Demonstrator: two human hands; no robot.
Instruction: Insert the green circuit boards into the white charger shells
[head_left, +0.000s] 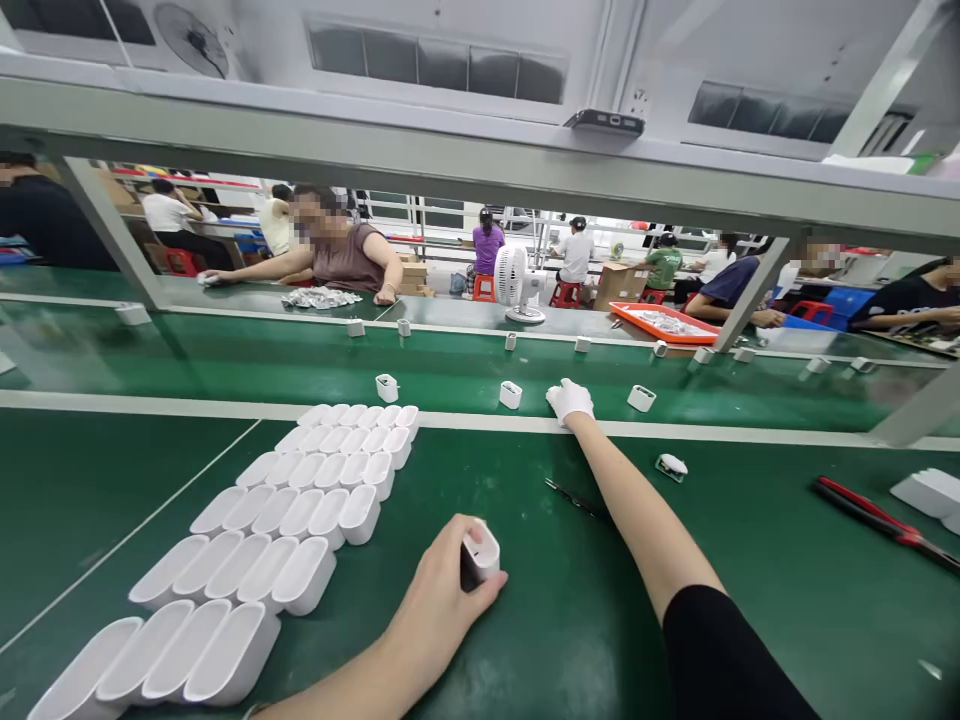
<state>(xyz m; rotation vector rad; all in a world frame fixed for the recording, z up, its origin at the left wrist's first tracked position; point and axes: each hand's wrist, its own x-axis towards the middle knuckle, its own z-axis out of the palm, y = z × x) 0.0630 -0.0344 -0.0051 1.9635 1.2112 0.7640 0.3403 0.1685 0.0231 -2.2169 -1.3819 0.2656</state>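
My left hand, bare, is closed around a white oval casing, thumb on the near side and fingers on the far side, holding it above the green tabletop with its upper end facing me. My right hand, in a white glove, is stretched far forward across the pale rail to the edge of the green strip beyond; its fingers look curled, but I cannot tell whether they grip anything. Three white housings stand on that strip near the rail, one to the right of my glove and two to the left. On my left, slanting rows of white oval cups sit packed side by side, open ends up. A thin dark tool lies beside my right forearm, partly hidden by it, and past the forearm is a small green board with a white cap. Farther right lie red-and-black pliers, near some white pieces at the edge of my view. Across the strip, a co-worker in a brown top sits by a heap of small pale parts.
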